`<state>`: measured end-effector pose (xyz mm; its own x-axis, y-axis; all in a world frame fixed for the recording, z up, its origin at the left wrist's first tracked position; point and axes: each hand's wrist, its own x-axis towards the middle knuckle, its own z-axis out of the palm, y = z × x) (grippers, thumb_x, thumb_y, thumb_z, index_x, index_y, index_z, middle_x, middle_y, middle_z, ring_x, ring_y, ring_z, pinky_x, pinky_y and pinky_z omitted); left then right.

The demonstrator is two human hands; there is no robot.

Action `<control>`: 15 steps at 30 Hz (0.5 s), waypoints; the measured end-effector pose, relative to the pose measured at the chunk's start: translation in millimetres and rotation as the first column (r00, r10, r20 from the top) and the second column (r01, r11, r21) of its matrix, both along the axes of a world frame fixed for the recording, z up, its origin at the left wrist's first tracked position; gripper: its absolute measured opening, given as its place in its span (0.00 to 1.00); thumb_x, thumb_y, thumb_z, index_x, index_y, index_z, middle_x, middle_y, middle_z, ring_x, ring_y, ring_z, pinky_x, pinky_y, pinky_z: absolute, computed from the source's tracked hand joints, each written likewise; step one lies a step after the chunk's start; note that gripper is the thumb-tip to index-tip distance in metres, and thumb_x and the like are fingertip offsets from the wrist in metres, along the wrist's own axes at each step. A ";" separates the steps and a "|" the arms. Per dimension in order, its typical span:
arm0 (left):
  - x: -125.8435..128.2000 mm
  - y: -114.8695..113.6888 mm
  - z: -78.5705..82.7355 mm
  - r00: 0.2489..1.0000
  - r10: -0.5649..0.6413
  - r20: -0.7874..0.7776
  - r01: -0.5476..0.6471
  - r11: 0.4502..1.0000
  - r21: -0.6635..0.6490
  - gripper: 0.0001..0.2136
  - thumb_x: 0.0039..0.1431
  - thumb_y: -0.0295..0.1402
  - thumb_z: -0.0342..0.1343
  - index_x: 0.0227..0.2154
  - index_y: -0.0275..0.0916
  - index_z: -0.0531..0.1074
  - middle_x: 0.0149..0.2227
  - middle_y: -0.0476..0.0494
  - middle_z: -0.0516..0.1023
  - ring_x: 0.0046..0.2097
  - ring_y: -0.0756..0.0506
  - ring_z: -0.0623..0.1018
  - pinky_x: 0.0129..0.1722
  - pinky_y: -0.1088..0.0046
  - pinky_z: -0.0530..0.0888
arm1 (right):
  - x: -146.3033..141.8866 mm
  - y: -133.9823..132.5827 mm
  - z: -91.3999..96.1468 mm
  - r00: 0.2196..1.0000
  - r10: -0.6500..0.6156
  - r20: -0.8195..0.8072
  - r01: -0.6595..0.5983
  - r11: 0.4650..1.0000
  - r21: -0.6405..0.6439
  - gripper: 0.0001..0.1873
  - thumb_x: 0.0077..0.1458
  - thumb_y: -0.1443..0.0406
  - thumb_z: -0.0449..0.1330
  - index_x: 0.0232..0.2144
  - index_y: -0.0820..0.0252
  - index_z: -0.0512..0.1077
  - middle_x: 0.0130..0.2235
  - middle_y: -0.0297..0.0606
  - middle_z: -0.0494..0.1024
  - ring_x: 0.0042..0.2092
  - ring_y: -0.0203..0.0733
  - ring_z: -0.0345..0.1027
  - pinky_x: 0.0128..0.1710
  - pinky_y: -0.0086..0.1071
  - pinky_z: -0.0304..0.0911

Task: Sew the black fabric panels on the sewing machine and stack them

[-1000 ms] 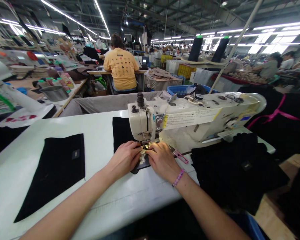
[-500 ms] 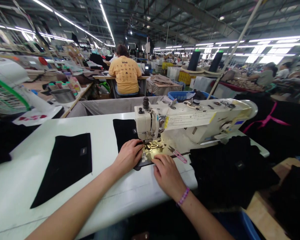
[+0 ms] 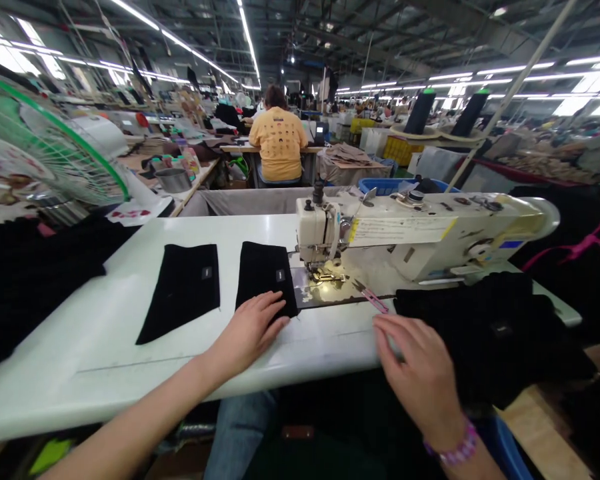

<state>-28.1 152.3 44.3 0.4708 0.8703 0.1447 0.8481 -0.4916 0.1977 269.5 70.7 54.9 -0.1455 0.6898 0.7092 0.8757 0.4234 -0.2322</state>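
My left hand (image 3: 250, 330) lies flat, fingers spread, on the near edge of a black fabric piece (image 3: 267, 277) with a small label, just left of the sewing machine's (image 3: 405, 230) needle. My right hand (image 3: 417, 370) hovers open over the table's front edge, close to a heap of black fabric (image 3: 495, 327) and holding nothing. Pink-handled snips (image 3: 373, 298) lie on the machine bed between the needle and my right hand. A second black fabric piece (image 3: 183, 290) with a label lies flat to the left.
A white table (image 3: 130, 360) carries everything. A green-rimmed fan (image 3: 35, 140) stands at the far left above dark cloth (image 3: 25, 273). A person in a yellow shirt (image 3: 279, 143) sits with their back to me at another bench. A blue crate (image 3: 380, 185) sits behind the machine.
The black piece has slid left, out from under the needle, with my left hand on it. My right hand has pulled back from the needle toward the table's front edge and opened.
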 end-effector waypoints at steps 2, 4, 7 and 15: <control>-8.8 9.6 13.9 0.975 0.221 0.027 -0.221 0.975 0.002 0.21 0.70 0.40 0.41 0.54 0.37 0.74 0.57 0.37 0.76 0.58 0.40 0.75 0.61 0.62 0.68 | 29.4 -10.7 16.7 0.985 -0.169 0.042 0.165 0.983 0.083 0.07 0.65 0.66 0.57 0.44 0.59 0.74 0.43 0.42 0.80 0.42 0.47 0.73 0.47 0.42 0.65; -16.7 27.7 24.1 0.901 0.432 0.023 -0.433 0.901 0.028 0.21 0.69 0.38 0.42 0.53 0.31 0.73 0.53 0.29 0.76 0.57 0.34 0.74 0.58 0.55 0.70 | 56.4 -15.7 26.2 0.948 -0.311 0.073 0.302 0.947 0.110 0.12 0.67 0.60 0.55 0.44 0.61 0.74 0.44 0.45 0.80 0.42 0.50 0.72 0.46 0.44 0.66; -25.6 58.6 29.3 0.808 0.589 0.010 -0.589 0.808 0.008 0.22 0.64 0.41 0.50 0.46 0.24 0.75 0.49 0.18 0.75 0.55 0.24 0.73 0.52 0.48 0.71 | 83.9 -15.9 21.7 0.894 -0.424 0.148 0.423 0.905 0.038 0.30 0.67 0.46 0.46 0.45 0.65 0.74 0.47 0.52 0.78 0.44 0.57 0.72 0.46 0.49 0.67; -24.6 90.1 16.5 0.673 0.707 0.220 -0.664 0.707 -0.244 0.10 0.57 0.35 0.63 0.37 0.34 0.74 0.41 0.38 0.80 0.44 0.39 0.80 0.45 0.61 0.75 | 105.7 -8.0 -31.8 0.926 -0.333 0.175 0.365 0.909 -0.202 0.40 0.64 0.38 0.38 0.45 0.63 0.73 0.48 0.51 0.76 0.46 0.58 0.72 0.47 0.50 0.67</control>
